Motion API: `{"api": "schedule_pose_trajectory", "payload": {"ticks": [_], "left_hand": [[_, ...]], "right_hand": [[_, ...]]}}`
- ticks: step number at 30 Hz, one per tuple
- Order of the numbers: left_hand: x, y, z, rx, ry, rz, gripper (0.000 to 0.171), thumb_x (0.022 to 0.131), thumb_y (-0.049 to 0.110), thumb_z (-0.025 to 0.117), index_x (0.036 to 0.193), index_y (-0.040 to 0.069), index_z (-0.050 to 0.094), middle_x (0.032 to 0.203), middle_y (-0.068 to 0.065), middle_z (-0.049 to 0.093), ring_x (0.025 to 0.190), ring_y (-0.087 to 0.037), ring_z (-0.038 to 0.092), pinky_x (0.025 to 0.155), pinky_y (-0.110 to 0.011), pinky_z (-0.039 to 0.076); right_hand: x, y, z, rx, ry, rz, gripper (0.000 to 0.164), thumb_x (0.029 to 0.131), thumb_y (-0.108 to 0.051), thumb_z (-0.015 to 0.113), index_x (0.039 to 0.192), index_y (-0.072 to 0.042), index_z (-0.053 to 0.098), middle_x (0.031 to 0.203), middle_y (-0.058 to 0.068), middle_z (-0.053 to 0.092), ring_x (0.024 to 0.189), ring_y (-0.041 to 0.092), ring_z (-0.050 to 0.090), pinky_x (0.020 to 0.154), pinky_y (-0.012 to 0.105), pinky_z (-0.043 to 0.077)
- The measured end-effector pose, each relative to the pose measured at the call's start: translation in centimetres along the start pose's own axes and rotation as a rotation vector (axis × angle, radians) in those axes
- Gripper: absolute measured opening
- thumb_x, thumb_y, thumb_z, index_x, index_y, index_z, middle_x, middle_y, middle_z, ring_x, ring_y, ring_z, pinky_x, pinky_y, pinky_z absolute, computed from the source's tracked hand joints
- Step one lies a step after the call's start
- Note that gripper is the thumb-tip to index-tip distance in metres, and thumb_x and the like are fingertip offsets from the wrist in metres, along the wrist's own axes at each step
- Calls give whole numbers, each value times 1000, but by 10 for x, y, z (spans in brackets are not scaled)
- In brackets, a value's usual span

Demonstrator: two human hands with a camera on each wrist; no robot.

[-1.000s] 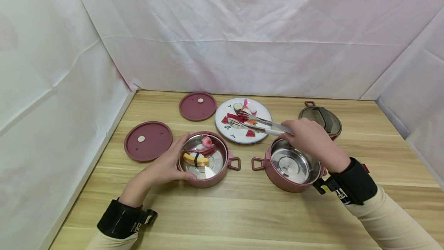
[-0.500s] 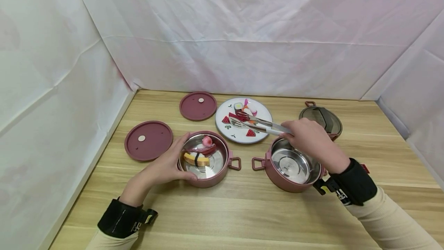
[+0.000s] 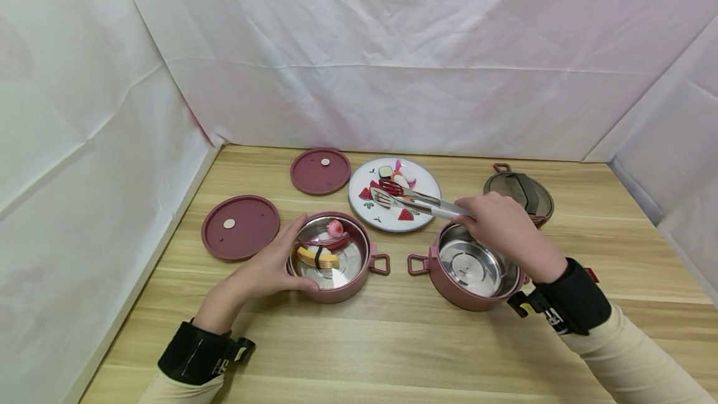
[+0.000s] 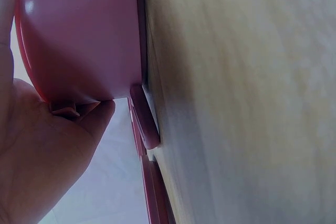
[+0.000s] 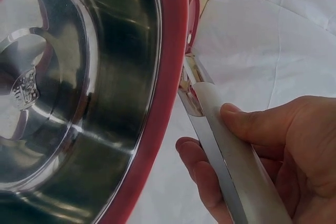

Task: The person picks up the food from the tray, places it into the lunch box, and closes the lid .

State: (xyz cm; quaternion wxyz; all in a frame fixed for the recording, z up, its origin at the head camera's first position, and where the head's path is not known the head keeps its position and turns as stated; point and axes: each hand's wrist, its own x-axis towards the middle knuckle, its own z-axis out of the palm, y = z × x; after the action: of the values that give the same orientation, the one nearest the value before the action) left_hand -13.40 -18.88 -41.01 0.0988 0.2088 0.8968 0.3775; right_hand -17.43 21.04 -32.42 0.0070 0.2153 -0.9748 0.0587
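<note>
My left hand (image 3: 269,270) grips the side of a pink pot (image 3: 336,296), thumb at the near rim. Inside that steel-lined pot lie a yellow toy sushi (image 3: 318,258) with a black band, a red strip piece (image 3: 338,241) and a pink ball-like piece (image 3: 335,228). My right hand (image 3: 499,220) holds serving tongs (image 5: 226,145), their slotted tips over a white patterned plate (image 3: 364,220). Red food (image 3: 374,184) shows at the tips, partly hidden by them. Farther back on the plate are a white roll (image 3: 386,171) and several pink and orange pieces (image 3: 405,174).
A second pink pot (image 3: 457,288) with a bare steel inside stands below my right hand. Two dark red lids (image 3: 255,239) (image 3: 320,182) lie at the left and back. A clear lid (image 3: 544,201) with a dark band is behind my right hand. White cloth (image 3: 392,105) walls the table.
The tips of the tongs have drawn a little closer together over the plate. My left hand and both pots stay where they were.
</note>
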Motion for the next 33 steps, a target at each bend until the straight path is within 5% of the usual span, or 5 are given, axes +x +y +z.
{"api": "schedule_pose_trajectory", "payload": {"ticks": [33], "left_hand": [[-1,1,0,7,4,-2,129,70,50,87,161,9,6,163,-21,19,149,-42,27,117,-62,31]], "right_hand": [[-12,-11,-18,11,54,-26,17,94,-20,69,108,-12,71,72,1,63,56,14,43,50,26,29]]}}
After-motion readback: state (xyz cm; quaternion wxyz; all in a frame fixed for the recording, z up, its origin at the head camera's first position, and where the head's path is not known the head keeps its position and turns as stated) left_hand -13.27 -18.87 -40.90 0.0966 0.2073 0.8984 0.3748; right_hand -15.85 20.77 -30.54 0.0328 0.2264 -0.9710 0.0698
